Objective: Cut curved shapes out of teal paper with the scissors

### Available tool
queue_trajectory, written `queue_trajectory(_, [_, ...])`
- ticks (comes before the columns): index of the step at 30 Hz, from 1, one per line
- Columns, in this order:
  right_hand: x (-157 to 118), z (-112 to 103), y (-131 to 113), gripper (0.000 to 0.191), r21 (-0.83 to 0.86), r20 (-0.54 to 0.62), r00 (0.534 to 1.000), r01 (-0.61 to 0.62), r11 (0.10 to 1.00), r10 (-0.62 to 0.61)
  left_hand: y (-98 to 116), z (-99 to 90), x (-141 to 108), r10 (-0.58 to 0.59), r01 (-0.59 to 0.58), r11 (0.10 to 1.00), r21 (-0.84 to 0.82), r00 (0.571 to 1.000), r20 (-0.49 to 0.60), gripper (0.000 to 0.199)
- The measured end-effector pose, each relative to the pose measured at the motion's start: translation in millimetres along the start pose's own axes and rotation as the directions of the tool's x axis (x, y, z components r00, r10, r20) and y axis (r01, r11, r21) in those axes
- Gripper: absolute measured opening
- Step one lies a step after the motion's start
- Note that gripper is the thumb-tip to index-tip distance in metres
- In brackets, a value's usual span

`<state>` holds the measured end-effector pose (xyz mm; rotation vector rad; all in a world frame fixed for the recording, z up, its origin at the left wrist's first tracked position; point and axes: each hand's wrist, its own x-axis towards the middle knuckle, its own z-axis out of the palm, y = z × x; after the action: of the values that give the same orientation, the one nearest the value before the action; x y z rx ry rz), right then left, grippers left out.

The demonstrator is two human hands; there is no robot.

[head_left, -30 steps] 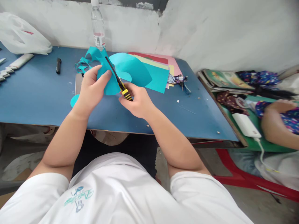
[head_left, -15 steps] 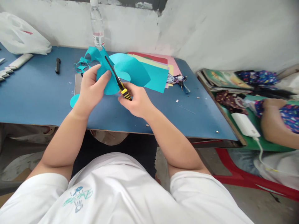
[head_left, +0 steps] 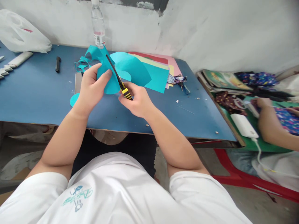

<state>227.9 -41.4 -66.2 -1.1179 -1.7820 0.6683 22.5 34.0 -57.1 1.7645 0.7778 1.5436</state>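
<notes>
My left hand (head_left: 93,82) pinches a piece of turquoise paper (head_left: 111,84) between thumb and fingers, above the blue table. My right hand (head_left: 136,101) is closed round the yellow-and-black handles of a pair of scissors (head_left: 126,92). Their blades lie along the paper, pointing up and left, and look nearly closed. Curved turquoise offcuts (head_left: 83,63) show behind my left hand. A small turquoise disc (head_left: 74,100) lies by my left wrist, partly hidden. Behind the scissors rests a larger turquoise sheet (head_left: 154,77) with a curved cut edge.
Coloured sheets (head_left: 155,58) lie under the turquoise one, beside keys (head_left: 183,84). A plastic bottle (head_left: 98,26) stands by the wall. Left are a black marker (head_left: 58,64) and a white bag (head_left: 28,34). On the right, another person's arm (head_left: 271,121) rests near a white power bank (head_left: 244,125).
My hands, the paper and the scissors have barely moved. On the right, the other person's hand has shifted left, and a light-coloured object now shows beside it.
</notes>
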Motion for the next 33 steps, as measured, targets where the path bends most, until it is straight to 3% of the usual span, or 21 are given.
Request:
queue_trajectory(19, [-2.2, -1.7, -2.6, 0.043, -0.017, 0.017, 1.0, -0.01, 1.0, 0.01, 0.7, 1.4, 0.8, 0.014, -0.014, 1.0, 0.004, 1.0, 0.018, 0.037])
queue_trajectory(29, [-1.8, -1.2, -0.3, 0.046, -0.041, 0.025, 1.0, 0.003, 0.999, -0.002, 18.1, 4.9, -3.6, -0.027, 0.026, 1.0, 0.016, 0.999, 0.038, 0.037])
queue_trajectory(33, [-1.5, -1.5, -1.5, 0.043, -0.026, 0.032, 0.999, -0.021, 0.999, 0.022, 14.2, 4.4, -2.1, -0.014, 0.014, 1.0, 0.012, 1.0, -0.003, 0.041])
